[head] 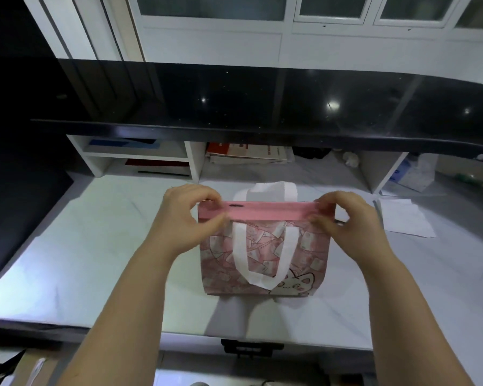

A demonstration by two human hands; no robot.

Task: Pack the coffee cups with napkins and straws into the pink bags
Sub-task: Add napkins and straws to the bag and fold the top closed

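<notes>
Your left hand (186,218) and right hand (343,218) each pinch one end of the pink bag's (265,246) top band, fingers curled onto it. The bag stands upright on the white desk (81,246) before you, mouth up, long axis running left to right, its white handle (262,254) hanging down the front.

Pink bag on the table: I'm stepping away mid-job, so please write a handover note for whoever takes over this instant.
Left hand: pinches the left end of the pink bag at its top band.
Right hand: pinches the right end of that band.
Bag: upright on the white table, top pressed flat, one white handle hanging down its front.
Done: unclear, since the contents are hidden.
Left: no cups, napkins or straws are in view. Check inside, then finish packing.
</notes>
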